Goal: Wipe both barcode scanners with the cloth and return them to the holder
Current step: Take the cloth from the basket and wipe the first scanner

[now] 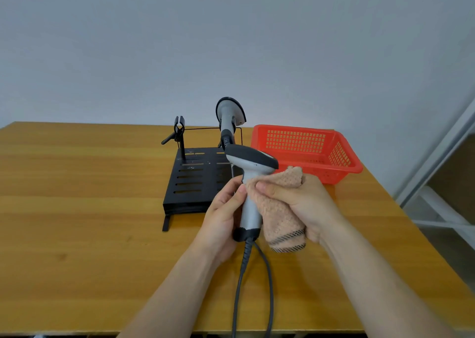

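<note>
Grey plastic with a dark cap and a dark butt makes up the held scanner [250,208]. We see it upright above the wooden worktop [77,209], its head jutting to the right and its handle running down into a ribbed sleeve and a grey cable [241,286]. The second scanner [229,111], in the same grey and black, stands head up in the right-hand side of the black slotted holder [195,178] at the back of the worktop. A clip [179,129] on a post rises at the holder's left. The held scanner's head covers the right part of the holder's base and the foot of the second scanner, so we cannot make out how that one is seated. The cable loops and runs off the lower edge of the view. Most of the left fingers are lost behind the handle, and the right fingertips are buried in fabric. The held scanner sits between the two hands. Our left hand [221,217] grips the handle from the left, thumb on its near face. Our right hand [303,201] clutches the bunched peach cloth [279,214], with its striped hem hanging down, and presses it against the handle's right side just under the head. A red basket [344,157] stands behind the right hand, just beside the holder.
</note>
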